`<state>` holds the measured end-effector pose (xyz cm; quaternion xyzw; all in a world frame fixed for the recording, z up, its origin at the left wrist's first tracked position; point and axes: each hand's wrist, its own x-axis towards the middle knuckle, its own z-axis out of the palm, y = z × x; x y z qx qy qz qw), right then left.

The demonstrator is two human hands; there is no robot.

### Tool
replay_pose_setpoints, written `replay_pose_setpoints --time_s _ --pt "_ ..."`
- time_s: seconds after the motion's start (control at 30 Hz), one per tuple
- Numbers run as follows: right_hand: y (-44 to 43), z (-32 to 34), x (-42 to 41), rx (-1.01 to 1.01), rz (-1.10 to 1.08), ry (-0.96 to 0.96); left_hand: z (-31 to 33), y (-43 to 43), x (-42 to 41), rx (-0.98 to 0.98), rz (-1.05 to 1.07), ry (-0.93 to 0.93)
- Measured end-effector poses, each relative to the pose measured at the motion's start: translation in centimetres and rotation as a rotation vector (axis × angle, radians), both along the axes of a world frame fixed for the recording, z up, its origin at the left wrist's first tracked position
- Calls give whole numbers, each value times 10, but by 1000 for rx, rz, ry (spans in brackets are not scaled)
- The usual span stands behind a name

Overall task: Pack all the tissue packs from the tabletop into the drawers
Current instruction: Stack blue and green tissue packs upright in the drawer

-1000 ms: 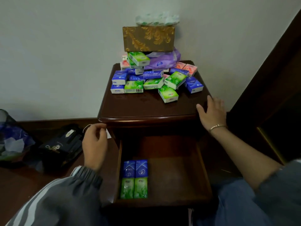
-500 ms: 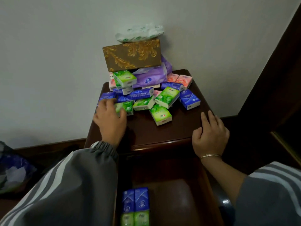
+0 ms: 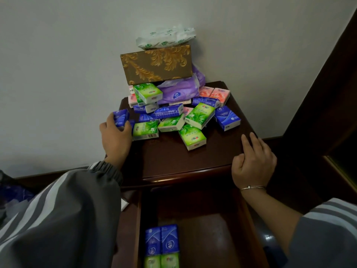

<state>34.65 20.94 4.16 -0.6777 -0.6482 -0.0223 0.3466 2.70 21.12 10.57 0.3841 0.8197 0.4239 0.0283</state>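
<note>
I see the left hand (image 3: 116, 138) closed on a blue pack (image 3: 121, 117) at the left edge of the pile (image 3: 173, 117). The right hand (image 3: 253, 161) rests flat and loose on the worktop (image 3: 173, 157), front right, gripping nothing. The drawer (image 3: 208, 235) below stands open and holds four packs (image 3: 161, 246): two blue, two green, in a block at its left. On the worktop, a gold box (image 3: 156, 67) tops the pile, a white packet (image 3: 166, 38) on it. Five loose green packs counted; blue and pink overlap, count uncertain.

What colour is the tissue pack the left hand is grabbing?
Blue, with pale markings. The left hand grips the tissue pack; head view shows it.
</note>
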Motion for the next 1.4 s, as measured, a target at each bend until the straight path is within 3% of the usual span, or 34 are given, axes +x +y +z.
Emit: replay_pose_setpoints --time_s 0.27,0.4,0.5,0.63,0.87,0.97,1.03,1.13,1.3,1.4 --pt "0 1 1 -4 -7 -6 8 12 -13 -152 -63 -105" --pt "-1 3 1 -4 -1 -8 12 2 -17 -212 -121 -80" --pt "-3 5 1 -12 3 -6 5 -26 -11 -231 -36 20" --pt "-5 7 0 -39 3 -3 -14 -64 11 -183 71 183" --pt "-6 21 6 -178 14 70 -23 -67 22 -102 123 166" --pt "-5 38 -4 -62 66 138 -25 -68 18 -99 134 173" --pt "7 64 -23 16 237 96 -26 -68 18 -98 138 169" --pt "50 109 -53 -176 408 -90 -28 -69 18 -111 125 169" --pt "101 133 -77 -558 483 -405 -26 -68 17 -118 130 169" --pt "109 130 -77 -530 474 -556 -28 -68 17 -115 130 174"
